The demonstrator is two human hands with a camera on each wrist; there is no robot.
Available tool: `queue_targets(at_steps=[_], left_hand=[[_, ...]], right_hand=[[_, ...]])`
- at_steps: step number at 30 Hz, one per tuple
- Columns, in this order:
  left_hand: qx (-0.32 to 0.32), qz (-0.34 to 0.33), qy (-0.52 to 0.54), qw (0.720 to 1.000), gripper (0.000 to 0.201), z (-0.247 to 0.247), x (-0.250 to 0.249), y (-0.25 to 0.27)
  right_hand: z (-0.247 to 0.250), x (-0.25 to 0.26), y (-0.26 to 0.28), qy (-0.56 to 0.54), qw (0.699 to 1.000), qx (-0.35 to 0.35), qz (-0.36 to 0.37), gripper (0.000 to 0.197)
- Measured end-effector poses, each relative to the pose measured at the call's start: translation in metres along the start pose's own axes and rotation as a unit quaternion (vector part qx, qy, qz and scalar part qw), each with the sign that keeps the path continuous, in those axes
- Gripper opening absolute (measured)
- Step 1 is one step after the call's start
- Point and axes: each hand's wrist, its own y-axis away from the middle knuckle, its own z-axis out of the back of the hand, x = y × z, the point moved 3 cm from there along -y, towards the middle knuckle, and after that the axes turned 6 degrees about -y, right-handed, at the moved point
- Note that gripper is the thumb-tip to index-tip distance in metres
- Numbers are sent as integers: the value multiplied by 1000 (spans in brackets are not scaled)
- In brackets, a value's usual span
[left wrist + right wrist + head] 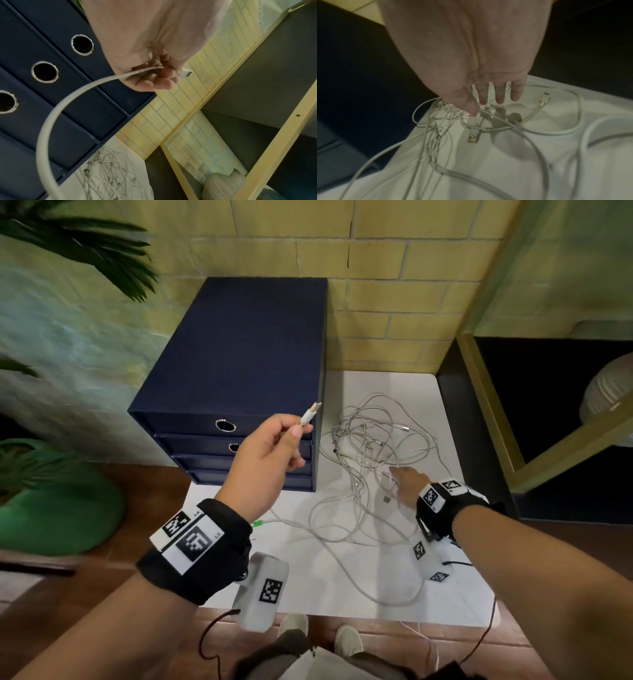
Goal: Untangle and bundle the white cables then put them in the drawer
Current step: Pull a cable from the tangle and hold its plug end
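A tangle of white cables (371, 440) lies on a white table (342, 583), right of a dark blue drawer unit (236, 378) with closed drawers. My left hand (274, 446) is raised in front of the drawers and pinches a white cable near its USB plug (311, 413); the plug (186, 72) sticks out past the fingers and the cable (51, 121) loops down. My right hand (406, 479) reaches low over the tangle with straight, spread fingers (499, 94); its thumb touches a cable beside a loose USB plug (473, 136).
Green plants (51, 474) stand at the left. A brick-pattern wall (376, 285) runs behind the table. A dark shelf with a yellow frame (565, 440) and a ribbed pale vase (606, 392) is at the right. One cable hangs over the table's front edge.
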Motion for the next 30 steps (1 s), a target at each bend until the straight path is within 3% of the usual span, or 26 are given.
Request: queue_targets(at_steps=[3,6,11,15,21,24,27,30], left_hand=[[6,6,17,1000,22,-1,1,-2],[9,14,27,999,21,0,3,-3],[8,17,31,999,20,-1,4,-2],[-2,8,26,1000,20,-9,3,-2],[2,8,57,998,15,-23,-4,-9],[0,11,67,998,17,-27,-7,-10],[1,15,85,996,18,-32,-12,-12],[14,22,108,994,17,-37,-16,-13]], right_hand=[[1,1,-3,-37,999,-16,1,53],[9,-6,-6,-166,982,-77,34,54],[40,-8,2,-299,909,-268,112,40],[67,1,13,-346,863,-332,162,20],[99,15,30,-417,807,-361,209,14],[112,21,38,-400,810,-365,226,12],[121,29,46,-448,819,-280,224,16],[123,45,64,-521,795,-194,243,22]])
